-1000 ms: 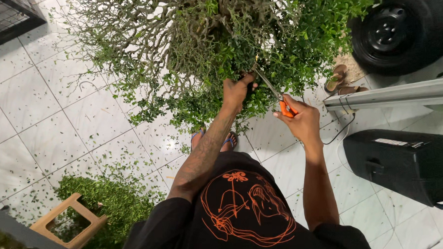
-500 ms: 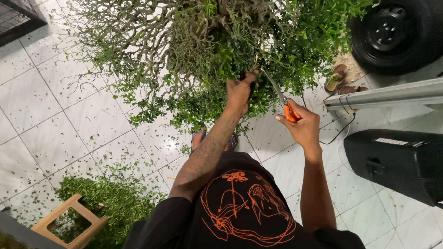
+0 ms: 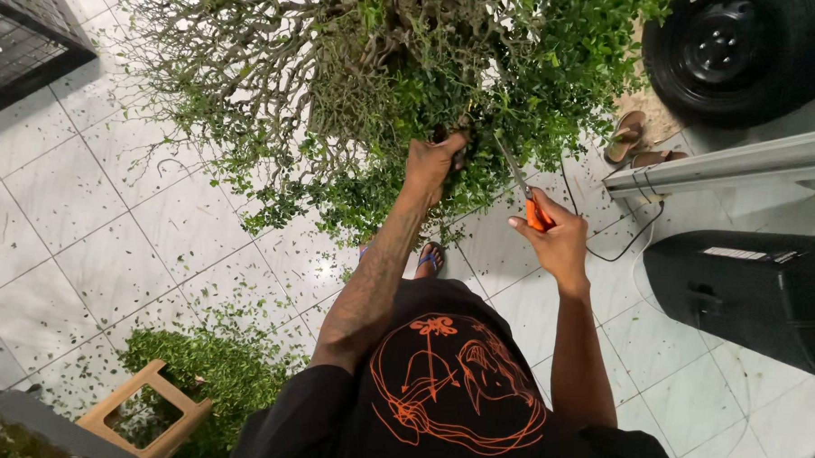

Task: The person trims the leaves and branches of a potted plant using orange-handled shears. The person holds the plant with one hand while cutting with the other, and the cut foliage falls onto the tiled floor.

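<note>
A small bushy tree [image 3: 348,87] with bare twigs on its left and dense green leaves on its right fills the top of the view. My left hand [image 3: 432,160] reaches up into the foliage and grips a leafy twig. To its right, my right hand [image 3: 552,237] holds orange-handled shears [image 3: 525,193], their thin blades pointing up into the leaves. I wear a black shirt with an orange drawing.
Cut leaves litter the white tiled floor [image 3: 83,240]. A heap of clippings [image 3: 218,371] lies by a wooden stool [image 3: 148,414] at lower left. A black tyre [image 3: 735,50], sandals [image 3: 635,140], a grey bar [image 3: 721,164] and a black box [image 3: 753,294] stand at right.
My left hand has moved a little further up into the leaves. My right hand with the shears has shifted slightly right and down, away from the left hand.
</note>
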